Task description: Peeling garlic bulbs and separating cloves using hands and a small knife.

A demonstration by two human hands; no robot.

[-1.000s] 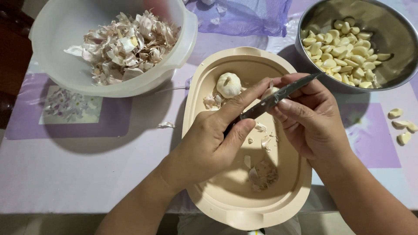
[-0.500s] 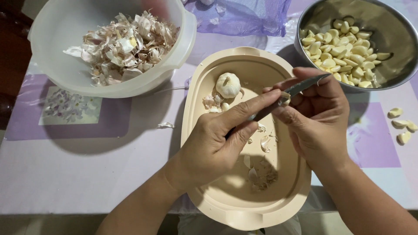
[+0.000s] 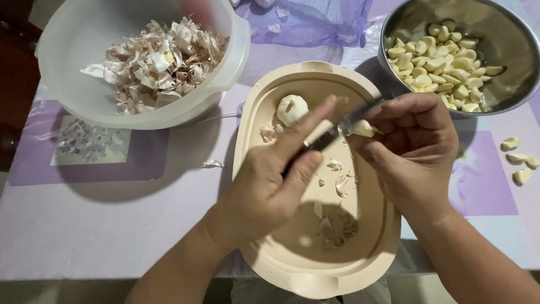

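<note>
A: Item one, the hands?

B: Left hand [image 3: 270, 186], clenched around the dark handle of a small knife [image 3: 332, 134], forefinger laid straight along the back of the blade. Right hand [image 3: 413, 149], fingers curled in, pinching a pale garlic clove [image 3: 363, 129] between thumb and fingertips. The blade's edge meets the clove just where the two hands come together.

A: What lies beneath them?

B: A beige oval tray [image 3: 368, 270], directly under both hands. On it, just beyond the left forefinger, a partly peeled garlic bulb piece [image 3: 292, 108]. Below the knife, between the two wrists, scattered skin scraps [image 3: 337, 183] and a small heap of crumbs nearer the person.

A: Beyond the left hand?

B: A white plastic bowl [image 3: 84, 34], well apart from the hand, up and to its outer side, heaped with papery garlic skins [image 3: 154, 62]. One stray skin flake [image 3: 212, 164] lies on the table [image 3: 84, 236] between bowl and tray.

A: And beyond the right?

B: A steel bowl [image 3: 506, 45], just past the right knuckles, holding peeled cloves [image 3: 444, 59]. To the outer side of the right hand, three loose cloves [image 3: 517, 159] on the tablecloth. A purple mesh bag [image 3: 312, 19] lies past both hands, between the two bowls.

A: Table covering?

B: Lilac and white, with a flower-printed square [image 3: 90, 141] off the left hand's outer side.
</note>
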